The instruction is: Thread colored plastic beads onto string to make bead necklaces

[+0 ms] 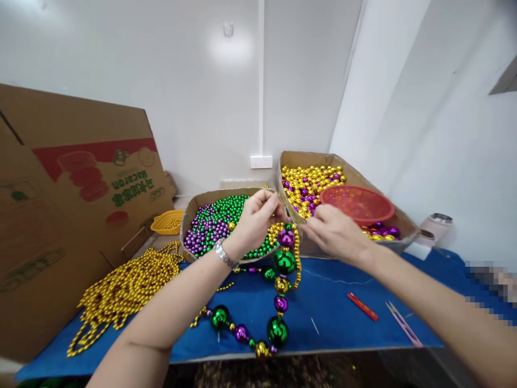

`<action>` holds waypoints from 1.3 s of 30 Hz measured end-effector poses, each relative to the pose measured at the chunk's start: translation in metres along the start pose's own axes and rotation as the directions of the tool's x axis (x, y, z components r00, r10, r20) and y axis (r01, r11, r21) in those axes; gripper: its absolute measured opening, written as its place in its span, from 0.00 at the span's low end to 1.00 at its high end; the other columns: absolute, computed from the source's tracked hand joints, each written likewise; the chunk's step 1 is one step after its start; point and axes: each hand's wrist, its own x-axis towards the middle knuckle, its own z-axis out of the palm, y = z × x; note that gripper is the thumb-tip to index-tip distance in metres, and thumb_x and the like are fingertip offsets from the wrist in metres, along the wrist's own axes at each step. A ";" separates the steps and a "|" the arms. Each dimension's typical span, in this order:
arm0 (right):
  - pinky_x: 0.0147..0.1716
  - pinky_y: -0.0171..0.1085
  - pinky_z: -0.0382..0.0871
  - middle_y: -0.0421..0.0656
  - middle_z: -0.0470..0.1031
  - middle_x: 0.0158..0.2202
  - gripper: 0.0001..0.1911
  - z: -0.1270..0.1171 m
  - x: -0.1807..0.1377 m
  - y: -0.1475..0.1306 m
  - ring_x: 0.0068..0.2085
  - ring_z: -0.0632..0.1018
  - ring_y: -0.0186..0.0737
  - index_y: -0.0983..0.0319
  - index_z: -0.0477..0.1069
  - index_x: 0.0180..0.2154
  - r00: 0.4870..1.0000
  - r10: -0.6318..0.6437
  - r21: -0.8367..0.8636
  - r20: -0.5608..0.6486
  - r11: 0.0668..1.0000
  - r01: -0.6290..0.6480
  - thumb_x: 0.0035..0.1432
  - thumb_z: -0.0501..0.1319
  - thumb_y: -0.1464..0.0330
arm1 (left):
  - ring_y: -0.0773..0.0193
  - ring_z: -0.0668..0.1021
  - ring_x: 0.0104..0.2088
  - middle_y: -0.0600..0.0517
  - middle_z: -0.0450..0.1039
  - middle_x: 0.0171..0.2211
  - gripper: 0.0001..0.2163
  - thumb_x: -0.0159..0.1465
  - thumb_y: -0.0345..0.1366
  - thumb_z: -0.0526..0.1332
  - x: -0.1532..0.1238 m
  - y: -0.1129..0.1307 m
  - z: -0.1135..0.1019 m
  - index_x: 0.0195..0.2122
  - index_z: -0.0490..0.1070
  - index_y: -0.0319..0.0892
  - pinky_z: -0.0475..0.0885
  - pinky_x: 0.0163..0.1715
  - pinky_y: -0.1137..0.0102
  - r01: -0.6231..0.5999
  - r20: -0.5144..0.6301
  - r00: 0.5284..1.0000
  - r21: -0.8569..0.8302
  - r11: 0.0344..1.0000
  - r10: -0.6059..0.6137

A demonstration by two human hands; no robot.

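Both my hands are raised over the front of the blue-covered table, close together. My left hand, with a metal-band watch at its wrist, pinches the top end of a bead necklace. The necklace hangs down with large green, purple and gold beads, then curves left along the table's front edge. A short run of small gold beads loops beside it. My right hand has its fingers closed just right of the necklace top, seemingly on its thin thread; the fingertips are partly hidden. A pale thread trails across the cloth below.
Gold bead strands lie piled at left beside a large cardboard carton. Behind my hands are a box of green and purple beads and a box with a red basin. A red packet and pink tweezers lie right.
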 end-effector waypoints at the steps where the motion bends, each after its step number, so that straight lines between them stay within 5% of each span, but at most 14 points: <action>1: 0.27 0.38 0.54 0.42 0.59 0.23 0.23 -0.010 0.010 0.009 0.26 0.60 0.37 0.60 0.63 0.20 0.998 -0.045 -0.061 -0.042 0.997 0.042 0.66 0.46 0.65 | 0.73 0.71 0.22 0.57 0.64 0.22 0.11 0.62 0.38 0.60 0.007 0.010 0.003 0.26 0.61 0.41 0.73 0.28 0.72 -0.032 0.016 0.999 0.001 1.000 0.032; 8: 0.26 0.38 0.53 0.40 0.61 0.23 0.24 -0.068 0.074 0.054 0.27 0.64 0.32 0.62 0.61 0.18 0.981 -0.137 -0.209 -0.135 0.972 0.107 0.65 0.46 0.62 | 0.74 0.76 0.26 0.60 0.61 0.22 0.12 0.66 0.39 0.54 0.049 0.079 0.025 0.27 0.60 0.39 0.73 0.31 0.75 -0.239 -0.042 0.965 0.268 0.933 0.259; 15: 0.29 0.45 0.53 0.39 0.74 0.34 0.34 -0.120 0.122 0.063 0.43 0.72 0.40 0.67 0.66 0.18 0.989 -0.045 -0.217 -0.138 0.976 0.014 0.59 0.35 0.55 | 0.48 0.73 0.49 0.53 0.65 0.33 0.12 0.67 0.32 0.43 0.056 0.157 0.048 0.29 0.56 0.31 0.70 0.36 0.65 -0.350 0.026 0.928 0.397 0.848 0.371; 20: 0.29 0.45 0.55 0.38 0.78 0.35 0.34 -0.140 0.144 0.058 0.50 0.69 0.44 0.66 0.56 0.06 0.968 -0.051 -0.046 -0.245 0.998 0.041 0.56 0.33 0.59 | 0.34 0.66 0.53 0.51 0.67 0.35 0.10 0.66 0.29 0.46 0.052 0.190 0.052 0.27 0.52 0.32 0.71 0.32 0.65 -0.435 0.033 0.885 0.412 0.801 0.463; 23: 0.24 0.45 0.51 0.41 0.77 0.33 0.33 -0.148 0.154 0.055 0.50 0.69 0.49 0.67 0.47 0.04 0.974 -0.098 -0.141 -0.203 0.988 0.070 0.52 0.28 0.59 | 0.37 0.64 0.53 0.52 0.66 0.35 0.18 0.64 0.28 0.32 0.051 0.203 0.052 0.27 0.57 0.28 0.68 0.31 0.67 -0.385 -0.052 0.894 0.420 0.822 0.445; 26: 0.22 0.46 0.46 0.42 0.74 0.33 0.31 -0.150 0.158 0.053 0.48 0.69 0.51 0.67 0.46 0.05 0.974 -0.149 -0.342 -0.170 0.936 0.083 0.49 0.25 0.59 | 0.43 0.65 0.54 0.53 0.67 0.37 0.27 0.58 0.25 0.23 0.050 0.208 0.050 0.27 0.61 0.26 0.64 0.31 0.73 -0.340 -0.144 0.889 0.430 0.836 0.436; 32: 0.25 0.45 0.48 0.39 0.72 0.35 0.34 -0.127 0.149 0.046 0.41 0.72 0.39 0.68 0.62 0.16 0.986 -0.108 -0.250 -0.128 0.965 0.073 0.54 0.30 0.55 | 0.36 0.66 0.53 0.56 0.61 0.30 0.10 0.66 0.29 0.42 0.041 0.186 0.033 0.28 0.53 0.31 0.69 0.33 0.62 -0.397 0.022 0.896 0.487 0.778 0.443; 36: 0.28 0.42 0.49 0.37 0.69 0.34 0.32 -0.109 0.136 0.044 0.41 0.71 0.37 0.66 0.62 0.17 0.990 -0.051 -0.103 -0.134 0.994 0.038 0.59 0.36 0.54 | 0.64 0.78 0.35 0.62 0.54 0.19 0.12 0.68 0.30 0.45 0.038 0.168 0.022 0.26 0.52 0.37 0.72 0.34 0.62 -0.433 0.052 0.884 0.468 0.771 0.465; 39: 0.26 0.38 0.50 0.39 0.65 0.26 0.29 -0.079 0.117 0.040 0.33 0.69 0.33 0.64 0.62 0.17 0.985 -0.123 -0.103 -0.118 0.989 0.111 0.64 0.40 0.58 | 0.79 0.69 0.19 0.63 0.55 0.16 0.13 0.68 0.29 0.48 0.032 0.139 0.011 0.24 0.53 0.40 0.74 0.32 0.68 -0.359 0.015 0.923 0.388 0.848 0.384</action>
